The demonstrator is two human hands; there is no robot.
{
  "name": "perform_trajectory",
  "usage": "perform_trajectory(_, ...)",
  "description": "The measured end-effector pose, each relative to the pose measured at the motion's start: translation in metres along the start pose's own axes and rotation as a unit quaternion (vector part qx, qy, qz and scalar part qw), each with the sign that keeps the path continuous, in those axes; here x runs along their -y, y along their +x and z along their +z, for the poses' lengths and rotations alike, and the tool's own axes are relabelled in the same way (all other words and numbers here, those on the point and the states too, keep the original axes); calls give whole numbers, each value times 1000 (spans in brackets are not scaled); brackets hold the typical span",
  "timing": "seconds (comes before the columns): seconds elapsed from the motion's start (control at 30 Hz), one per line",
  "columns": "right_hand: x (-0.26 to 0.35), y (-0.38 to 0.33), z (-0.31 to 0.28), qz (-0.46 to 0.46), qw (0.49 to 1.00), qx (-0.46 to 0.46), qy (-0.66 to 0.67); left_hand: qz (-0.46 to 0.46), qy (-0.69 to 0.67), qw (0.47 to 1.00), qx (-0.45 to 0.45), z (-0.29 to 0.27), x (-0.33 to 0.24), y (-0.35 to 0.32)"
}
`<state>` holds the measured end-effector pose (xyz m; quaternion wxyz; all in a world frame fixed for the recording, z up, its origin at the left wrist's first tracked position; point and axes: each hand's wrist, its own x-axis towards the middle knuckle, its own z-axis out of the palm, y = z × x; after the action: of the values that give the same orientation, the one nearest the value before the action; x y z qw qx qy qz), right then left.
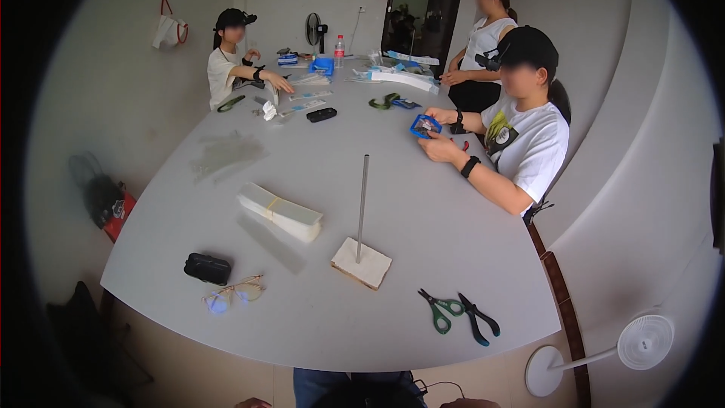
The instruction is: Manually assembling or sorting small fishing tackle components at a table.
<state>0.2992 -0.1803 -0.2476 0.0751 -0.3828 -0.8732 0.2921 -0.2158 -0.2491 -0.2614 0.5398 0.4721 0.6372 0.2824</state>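
At the lower edge, only a sliver of my left hand (253, 403) shows, below the table's front edge. My right hand (470, 403) is likewise cut off there, beside a thin dark cable (445, 385). The fingers of both are out of sight, so what they hold cannot be made out. Closest to the right hand on the table lie green-handled scissors (442, 310) and black pliers (479, 319). Glasses (234, 295) rest at the left, next to a black case (208, 268). A metal rod (363, 208) stands upright on a white block (362, 263).
A banded stack of clear plastic sleeves (279, 211) lies mid-table, with loose sleeves (226, 155) beyond. At the right a person holds a small blue tray (426, 127). Another sits far left; a third stands behind. A white fan (644, 343) is on the floor at right.
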Motion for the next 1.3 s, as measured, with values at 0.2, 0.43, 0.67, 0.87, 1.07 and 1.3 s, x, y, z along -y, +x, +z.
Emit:
perform_trajectory(0.2,73,50,-116,200,953,198,115,110,90,990,9,-11,-153,-2)
perform_trajectory(0.43,110,95,-233,6,987,-152,61,374,145,916,-25,-16,-247,51)
perform_trajectory(0.67,70,175,-262,-31,955,-289,55,410,155,898,28,0,-326,123)
perform_trajectory(0.87,11,216,-263,-15,945,-302,123,406,117,906,-3,-1,-342,199)
perform_trajectory(1.07,-33,218,-252,12,901,-343,266,363,-60,930,14,7,-328,237)
perform_trajectory(1.3,-54,210,-244,37,867,-403,293,365,-73,928,-16,15,-309,250)
